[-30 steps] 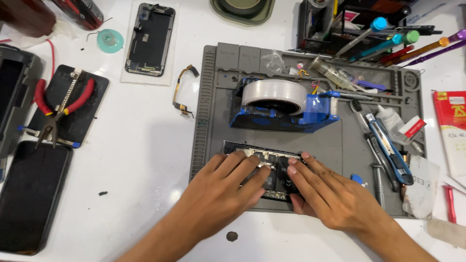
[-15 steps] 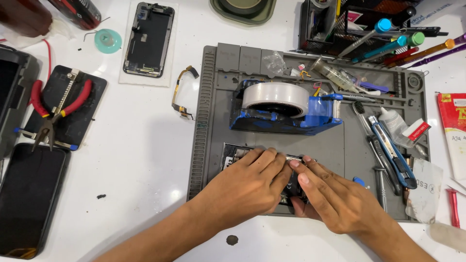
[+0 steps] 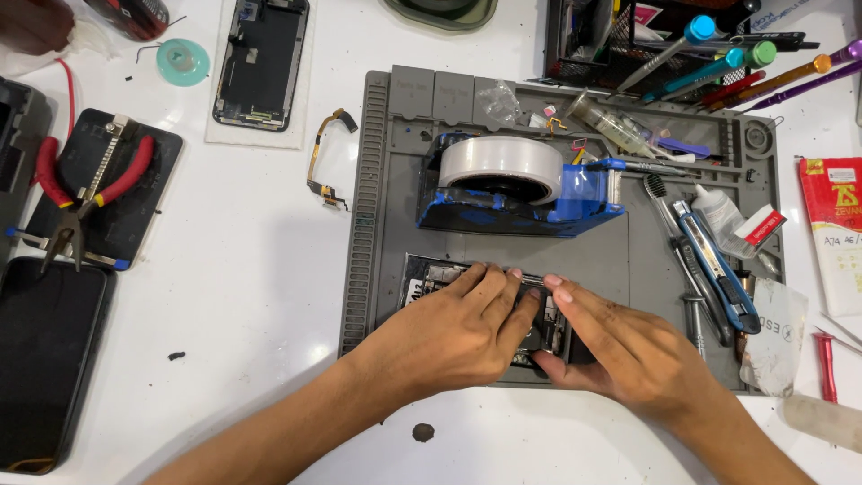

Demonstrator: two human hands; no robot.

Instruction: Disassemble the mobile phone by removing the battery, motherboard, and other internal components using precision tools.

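The opened phone body [image 3: 489,310] is lying on the grey work mat [image 3: 628,260], near its front edge, with internal parts showing between the fingers. In my judgement the work is sitting mid-way: the body is open and stripped of its screen, while a separate screen assembly [image 3: 261,56] and a loose flex cable [image 3: 324,157] are lying apart on the white table [image 3: 242,296], not yet refitted.

The left hand [image 3: 458,332] is lying flat across the body, fingers extended and pressing down, not curled around anything. The right hand [image 3: 628,355] is coming in from the other side, fingers straight and together, tips touching the body's upper edge beside the left fingertips. Whether either hand is pinching a small part cannot be told.

Just behind, a blue tape dispenser [image 3: 521,193] is standing on the mat; a blue utility knife [image 3: 714,265] is lying to the right.
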